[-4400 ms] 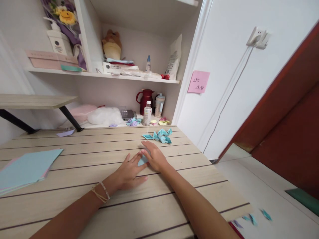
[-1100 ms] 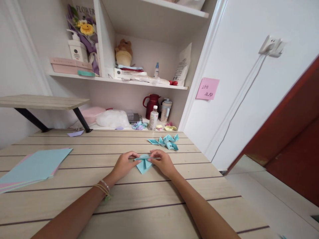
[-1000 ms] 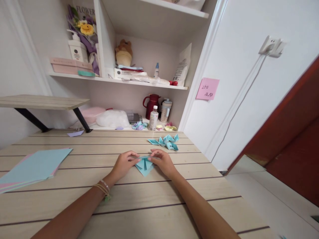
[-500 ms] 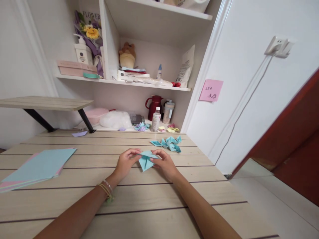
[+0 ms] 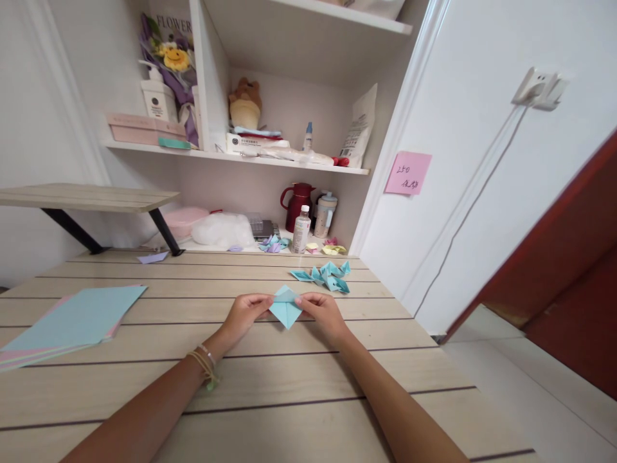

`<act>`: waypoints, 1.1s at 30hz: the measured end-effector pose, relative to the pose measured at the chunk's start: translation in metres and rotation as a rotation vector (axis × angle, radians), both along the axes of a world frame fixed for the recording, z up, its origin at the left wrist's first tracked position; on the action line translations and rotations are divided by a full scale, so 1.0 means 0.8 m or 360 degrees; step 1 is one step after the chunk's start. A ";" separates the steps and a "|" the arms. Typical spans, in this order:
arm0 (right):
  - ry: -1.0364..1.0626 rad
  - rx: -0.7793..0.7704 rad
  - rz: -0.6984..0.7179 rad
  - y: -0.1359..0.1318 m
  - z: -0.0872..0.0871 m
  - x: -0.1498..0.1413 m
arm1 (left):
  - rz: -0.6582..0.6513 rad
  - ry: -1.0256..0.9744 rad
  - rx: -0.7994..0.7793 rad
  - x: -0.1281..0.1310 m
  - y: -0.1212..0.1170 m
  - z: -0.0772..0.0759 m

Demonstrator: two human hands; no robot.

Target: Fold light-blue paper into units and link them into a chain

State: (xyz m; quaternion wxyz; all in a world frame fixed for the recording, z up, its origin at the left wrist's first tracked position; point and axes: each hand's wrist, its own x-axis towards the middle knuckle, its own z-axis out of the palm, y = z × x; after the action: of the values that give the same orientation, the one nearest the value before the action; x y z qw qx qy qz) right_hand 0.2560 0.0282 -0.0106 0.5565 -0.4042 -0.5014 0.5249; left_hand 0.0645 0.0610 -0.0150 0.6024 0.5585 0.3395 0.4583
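Observation:
A small folded sheet of light blue origami paper [image 5: 287,312] is held between my hands above the table, its outline a diamond with a crease down the lower middle. My left hand [image 5: 247,314] pinches its left corner, thumb on top and fingers behind. On the opposite corner, my right hand [image 5: 324,315] grips in the same way. Just beyond the hands lie several folded blue paper pieces [image 5: 328,276] in a cluster. The fingers behind the paper are partly hidden.
To the left lies a stack of coloured paper [image 5: 77,318], blue on top. A raised wooden stand [image 5: 91,196] with black legs occupies the back left. A plastic bottle [image 5: 301,230], a red jug [image 5: 297,204] and more folded paper [image 5: 274,244] line the shelf behind the table.
The paper's upper flap, tilted and partly raised before, now shows as a flat diamond facing me. My right hand's grip has shifted from over the paper to its right corner.

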 end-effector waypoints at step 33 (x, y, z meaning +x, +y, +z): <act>-0.0142 0.0013 -0.0091 0.000 -0.015 -0.009 | -0.0247 0.0296 0.0034 0.003 -0.002 -0.007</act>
State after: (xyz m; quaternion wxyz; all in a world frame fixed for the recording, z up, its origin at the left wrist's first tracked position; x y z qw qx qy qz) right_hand 0.2488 0.0283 -0.0223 0.5500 -0.4391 -0.5161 0.4881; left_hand 0.0669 0.0595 -0.0203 0.5959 0.6297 0.3447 0.3600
